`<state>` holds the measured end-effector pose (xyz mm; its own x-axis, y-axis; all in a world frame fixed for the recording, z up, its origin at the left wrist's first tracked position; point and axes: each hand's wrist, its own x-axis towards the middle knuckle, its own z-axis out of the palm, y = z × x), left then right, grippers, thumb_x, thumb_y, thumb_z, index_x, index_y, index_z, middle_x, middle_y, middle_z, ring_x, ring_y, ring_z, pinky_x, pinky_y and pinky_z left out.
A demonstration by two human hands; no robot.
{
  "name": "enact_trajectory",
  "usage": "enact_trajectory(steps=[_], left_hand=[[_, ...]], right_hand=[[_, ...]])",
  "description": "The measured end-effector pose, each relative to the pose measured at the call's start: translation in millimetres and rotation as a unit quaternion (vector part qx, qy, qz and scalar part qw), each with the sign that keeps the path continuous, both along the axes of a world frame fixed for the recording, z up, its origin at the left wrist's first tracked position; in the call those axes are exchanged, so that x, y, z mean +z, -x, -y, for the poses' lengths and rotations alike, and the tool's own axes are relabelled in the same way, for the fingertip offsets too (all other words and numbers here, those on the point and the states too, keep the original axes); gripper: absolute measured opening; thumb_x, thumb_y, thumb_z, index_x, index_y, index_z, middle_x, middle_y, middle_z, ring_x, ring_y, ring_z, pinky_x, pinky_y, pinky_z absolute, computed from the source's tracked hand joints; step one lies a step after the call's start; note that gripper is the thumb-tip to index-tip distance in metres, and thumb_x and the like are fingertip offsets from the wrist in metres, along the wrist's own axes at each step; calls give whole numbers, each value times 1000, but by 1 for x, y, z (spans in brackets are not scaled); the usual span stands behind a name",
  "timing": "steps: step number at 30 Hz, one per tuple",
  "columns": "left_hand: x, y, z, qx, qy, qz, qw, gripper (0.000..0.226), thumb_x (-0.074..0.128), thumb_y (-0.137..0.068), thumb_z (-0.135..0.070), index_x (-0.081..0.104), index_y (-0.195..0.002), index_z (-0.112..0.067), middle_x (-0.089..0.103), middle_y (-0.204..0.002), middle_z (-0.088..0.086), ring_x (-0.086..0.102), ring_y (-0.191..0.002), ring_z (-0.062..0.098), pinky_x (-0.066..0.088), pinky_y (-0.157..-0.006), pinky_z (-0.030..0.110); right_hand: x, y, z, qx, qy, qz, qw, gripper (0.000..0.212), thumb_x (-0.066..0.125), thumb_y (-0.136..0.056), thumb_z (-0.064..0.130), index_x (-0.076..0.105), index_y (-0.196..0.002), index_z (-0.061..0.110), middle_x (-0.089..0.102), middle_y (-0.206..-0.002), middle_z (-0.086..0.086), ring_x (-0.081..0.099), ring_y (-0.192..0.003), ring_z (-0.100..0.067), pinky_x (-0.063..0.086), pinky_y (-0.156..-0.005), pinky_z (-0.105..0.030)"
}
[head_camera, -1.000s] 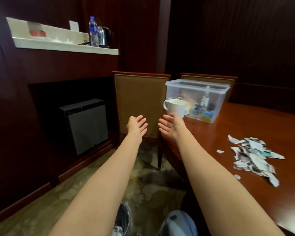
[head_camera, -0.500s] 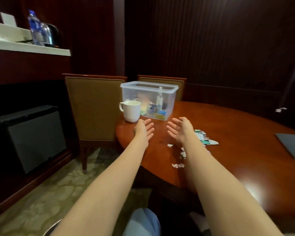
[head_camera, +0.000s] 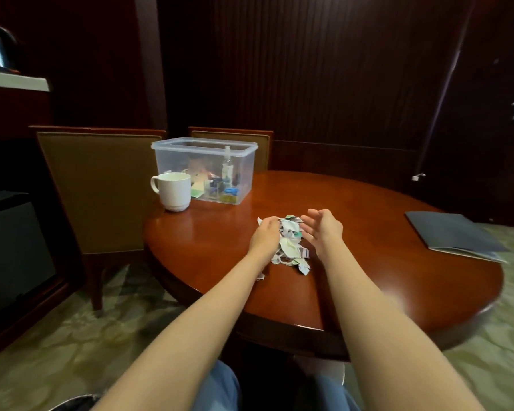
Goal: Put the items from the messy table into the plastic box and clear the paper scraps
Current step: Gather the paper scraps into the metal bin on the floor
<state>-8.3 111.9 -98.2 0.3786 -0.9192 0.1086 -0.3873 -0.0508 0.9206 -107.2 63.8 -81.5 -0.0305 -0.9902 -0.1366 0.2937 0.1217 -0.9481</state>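
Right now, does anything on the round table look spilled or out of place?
Torn paper scraps lie in a loose heap on the table, between the left hand and the right hand, with strays toward the near edge. The white mug stands outside the plastic box.

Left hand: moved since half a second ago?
Yes. The left hand went from just in front of the white mug rightward to the left edge of the paper scraps.

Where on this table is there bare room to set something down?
Bare table between the paper scraps and the folder, and between the mug and the left hand. Crowded: mug by the plastic box; right hand at the scraps' other side.
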Motion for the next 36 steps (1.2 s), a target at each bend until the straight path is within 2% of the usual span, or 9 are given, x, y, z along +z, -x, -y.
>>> enact_trajectory(steps=[3,6,9,12,15,20,26,32,36], left_hand=[[6,0,-2,-36,12,-31,999,43,26,-101,-24,38,-142,-17,39,-147,2,36,-135,20,30,-105,29],[10,-12,-7,-68,24,3,997,44,27,-102,-26,33,-145,-17,34,-150,2,30,-138,19,26,-111,33],[6,-24,-19,-105,15,132,985,47,30,-102,-30,29,-146,-17,30,-152,5,26,-141,21,21,-114,35],[-12,-20,-29,-145,-34,339,929,54,31,-100,-37,18,-150,-21,22,-155,8,16,-145,25,14,-118,41],[-22,-12,-30,-146,-88,405,898,59,25,-99,-46,4,-151,-28,9,-158,10,1,-147,24,1,-118,44],[-18,-11,-15,-118,-119,400,901,63,24,-98,-50,0,-152,-27,-3,-159,10,-7,-147,26,-3,-117,44],[-16,-12,12,-90,-101,356,925,62,22,-99,-49,-3,-151,-27,-7,-158,13,-11,-146,26,-6,-117,44],[-17,-21,44,-44,-90,283,954,60,22,-99,-49,8,-151,-25,5,-159,12,0,-147,29,4,-118,46],[-17,-30,62,-10,-99,247,964,57,20,-99,-48,15,-150,-24,15,-157,10,9,-146,29,8,-118,45]], right_hand=[[-3,6,-2,-26,1,-16,1000,29,37,-97,16,61,-110,5,65,-101,-11,62,-90,-21,49,-78,-29],[-6,8,-1,-61,8,-48,997,30,37,-98,15,63,-109,6,65,-100,-9,61,-91,-19,51,-80,-28],[-14,5,-3,-98,29,-102,989,33,36,-96,14,66,-109,9,67,-101,-6,61,-97,-20,50,-86,-33],[-22,-5,-11,-141,76,-178,971,35,34,-95,12,68,-106,11,67,-109,-5,59,-106,-22,45,-88,-34],[-22,-16,-16,-150,98,-186,966,36,33,-95,11,68,-105,9,66,-113,-6,57,-107,-23,43,-89,-32],[-26,-6,-9,-170,117,-231,951,35,34,-96,12,65,-111,9,64,-118,-7,54,-112,-23,39,-89,-29],[-34,0,18,-159,132,-328,922,33,35,-94,16,62,-114,12,61,-120,-11,55,-109,-27,46,-93,-39],[-34,6,50,-25,145,-486,861,41,31,-98,28,47,-135,15,46,-141,-7,44,-127,-25,35,-104,-37],[-33,4,75,65,161,-548,818,44,27,-101,33,40,-140,19,41,-147,-3,40,-133,-23,30,-112,-40]])
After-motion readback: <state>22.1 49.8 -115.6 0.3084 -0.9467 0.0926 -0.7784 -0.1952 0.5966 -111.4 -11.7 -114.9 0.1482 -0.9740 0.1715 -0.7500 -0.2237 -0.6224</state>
